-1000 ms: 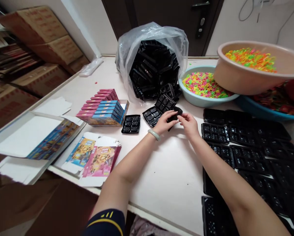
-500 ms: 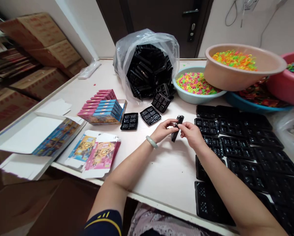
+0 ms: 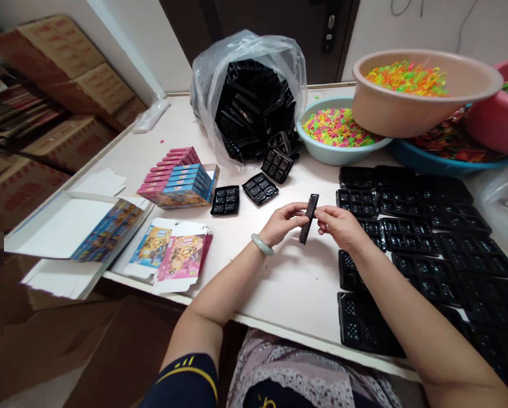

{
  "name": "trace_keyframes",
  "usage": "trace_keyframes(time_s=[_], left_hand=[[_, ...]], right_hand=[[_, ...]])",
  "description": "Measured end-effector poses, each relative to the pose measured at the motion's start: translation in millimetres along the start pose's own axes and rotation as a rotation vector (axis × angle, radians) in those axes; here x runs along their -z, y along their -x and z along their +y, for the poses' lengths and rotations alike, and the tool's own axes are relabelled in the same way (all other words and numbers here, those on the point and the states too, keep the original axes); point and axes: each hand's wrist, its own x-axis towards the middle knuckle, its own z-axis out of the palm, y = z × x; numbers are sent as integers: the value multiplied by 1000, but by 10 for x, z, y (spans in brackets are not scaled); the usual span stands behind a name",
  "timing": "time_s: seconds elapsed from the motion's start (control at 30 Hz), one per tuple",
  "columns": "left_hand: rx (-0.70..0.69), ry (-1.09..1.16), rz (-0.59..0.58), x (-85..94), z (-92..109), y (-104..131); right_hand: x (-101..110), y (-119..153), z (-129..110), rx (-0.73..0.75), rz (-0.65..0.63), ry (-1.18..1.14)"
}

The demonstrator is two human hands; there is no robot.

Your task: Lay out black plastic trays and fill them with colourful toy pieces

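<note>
My left hand (image 3: 284,222), with a pale green bangle on its wrist, grips a black plastic tray (image 3: 308,224) turned edge-on above the table. From the other side, my right hand (image 3: 337,225) pinches the tray's near-upright side with its fingertips. Whether it is a single tray or a few nested together cannot be made out. Beyond my hands, loose black trays with square pockets (image 3: 260,188) lie on the table. Rows of similar trays (image 3: 410,235) are laid out under and beside my right forearm.
A clear plastic bag (image 3: 206,85) full of black trays lies open at the back. Basins of small colourful pieces, one light blue (image 3: 321,150) and one beige (image 3: 389,122), stand at right. Pink and blue boxes (image 3: 181,184) and flat printed cartons (image 3: 181,255) sit at left.
The tray in my hands has turned to show more of its narrow side. My right hand has shifted slightly right along it. The whole view has tilted down a little.
</note>
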Motion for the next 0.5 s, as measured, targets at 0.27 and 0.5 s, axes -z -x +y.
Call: trace_keyframes(time_s=[0.27, 0.5], left_hand=[[-77, -13, 193, 0, 15, -1], [-191, 173, 531, 581, 282, 127]], right_hand=[[-118, 94, 173, 147, 188, 136], [103, -60, 353, 73, 319, -141]])
